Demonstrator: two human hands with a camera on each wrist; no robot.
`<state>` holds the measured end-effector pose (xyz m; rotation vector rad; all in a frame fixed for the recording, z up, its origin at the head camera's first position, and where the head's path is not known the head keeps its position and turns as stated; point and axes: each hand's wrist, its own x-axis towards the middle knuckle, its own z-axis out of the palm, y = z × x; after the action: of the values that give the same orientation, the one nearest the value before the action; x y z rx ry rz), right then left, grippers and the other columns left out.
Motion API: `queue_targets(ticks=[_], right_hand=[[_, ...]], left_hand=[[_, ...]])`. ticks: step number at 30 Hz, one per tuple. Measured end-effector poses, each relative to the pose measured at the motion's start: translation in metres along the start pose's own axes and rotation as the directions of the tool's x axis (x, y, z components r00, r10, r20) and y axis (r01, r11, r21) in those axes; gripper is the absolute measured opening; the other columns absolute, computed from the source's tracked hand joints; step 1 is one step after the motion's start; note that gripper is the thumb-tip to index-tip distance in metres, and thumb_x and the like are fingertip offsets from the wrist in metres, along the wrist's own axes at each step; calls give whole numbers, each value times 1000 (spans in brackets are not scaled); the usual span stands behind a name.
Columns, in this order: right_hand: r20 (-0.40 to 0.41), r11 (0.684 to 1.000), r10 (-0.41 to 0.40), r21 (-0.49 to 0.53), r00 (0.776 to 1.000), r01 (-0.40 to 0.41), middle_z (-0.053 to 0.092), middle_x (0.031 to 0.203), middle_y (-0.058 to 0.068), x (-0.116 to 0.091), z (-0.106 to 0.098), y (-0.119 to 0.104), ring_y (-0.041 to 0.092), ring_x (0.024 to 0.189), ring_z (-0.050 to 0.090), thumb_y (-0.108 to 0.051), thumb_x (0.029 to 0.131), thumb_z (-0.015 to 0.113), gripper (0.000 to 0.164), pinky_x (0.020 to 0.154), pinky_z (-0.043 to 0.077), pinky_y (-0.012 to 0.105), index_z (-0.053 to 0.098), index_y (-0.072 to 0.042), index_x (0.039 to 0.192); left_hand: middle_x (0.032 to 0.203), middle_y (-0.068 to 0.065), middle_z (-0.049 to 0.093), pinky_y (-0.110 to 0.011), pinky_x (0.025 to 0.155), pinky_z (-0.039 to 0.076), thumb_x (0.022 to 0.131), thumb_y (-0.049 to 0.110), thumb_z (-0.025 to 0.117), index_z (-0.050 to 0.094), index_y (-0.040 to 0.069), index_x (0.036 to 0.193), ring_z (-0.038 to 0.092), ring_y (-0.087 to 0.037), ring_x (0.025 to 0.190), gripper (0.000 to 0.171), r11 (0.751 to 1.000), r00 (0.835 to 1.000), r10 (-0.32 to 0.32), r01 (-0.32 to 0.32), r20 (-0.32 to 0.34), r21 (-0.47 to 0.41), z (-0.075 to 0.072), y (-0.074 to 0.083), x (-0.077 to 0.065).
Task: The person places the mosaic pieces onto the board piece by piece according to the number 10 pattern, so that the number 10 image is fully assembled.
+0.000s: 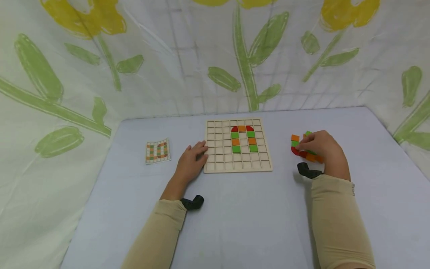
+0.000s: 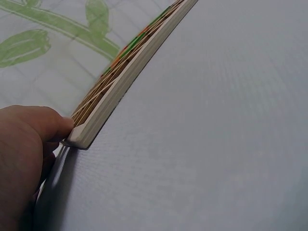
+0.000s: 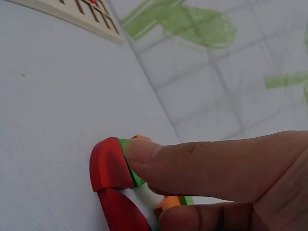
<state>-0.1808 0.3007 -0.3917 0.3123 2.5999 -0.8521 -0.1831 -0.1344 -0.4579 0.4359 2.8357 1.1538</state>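
Note:
My left hand rests at the left edge of a wooden grid board. Its thumb touches the board's near corner. On the board, red, orange and green tiles form an arch, with rounded red pieces at its top corners. Over at the right, my right hand reaches down into a small pile of loose tiles. The right thumb lies over a green tile, right beside a rounded red piece. The other right fingers are bent underneath and partly hidden.
A small patterned card lies left of the board, printed with a grid and coloured squares. Everything sits on a pale table. Behind the table hangs a white curtain with yellow flowers and green leaves.

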Motion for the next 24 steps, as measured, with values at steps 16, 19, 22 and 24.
queue_targets(ticks=[16, 19, 22, 24], right_hand=[[17, 983, -165, -82, 986, 166, 66, 108, 13, 10, 25, -21, 28, 97, 54, -26, 80, 77, 34, 77, 46, 34, 73, -7, 108], [22, 975, -191, -107, 981, 193, 67, 102, 10, 10, 27, -25, 27, 95, 55, -28, 79, 79, 29, 77, 46, 35, 73, -8, 100], [24, 968, -217, -122, 976, 218, 66, 92, 6, 12, 30, -29, 24, 88, 54, -27, 78, 81, 24, 71, 44, 31, 71, -9, 89], [23, 968, -222, -117, 975, 223, 65, 87, 4, 12, 32, -33, 22, 84, 53, -27, 78, 81, 23, 66, 43, 29, 68, -10, 86]], left_hand=[[155, 2, 41, -36, 126, 13, 100, 26, 57, 57, 10, 138, 33, -17, 146, 41, 1000, 1000, -10, 11, 7, -13, 0, 1, 0], [155, 2, 41, -36, 126, 14, 100, 25, 57, 58, 10, 138, 34, -17, 146, 41, 1000, 1000, -8, 8, 4, -13, 0, 0, 0], [155, 3, 42, -36, 126, 14, 100, 26, 57, 58, 10, 138, 34, -16, 146, 40, 1000, 1000, -9, 9, -1, -12, 0, 0, 0], [154, 3, 42, -36, 126, 14, 101, 26, 57, 58, 10, 138, 34, -16, 146, 40, 1000, 1000, -9, 9, -3, -9, 1, -1, 0]])
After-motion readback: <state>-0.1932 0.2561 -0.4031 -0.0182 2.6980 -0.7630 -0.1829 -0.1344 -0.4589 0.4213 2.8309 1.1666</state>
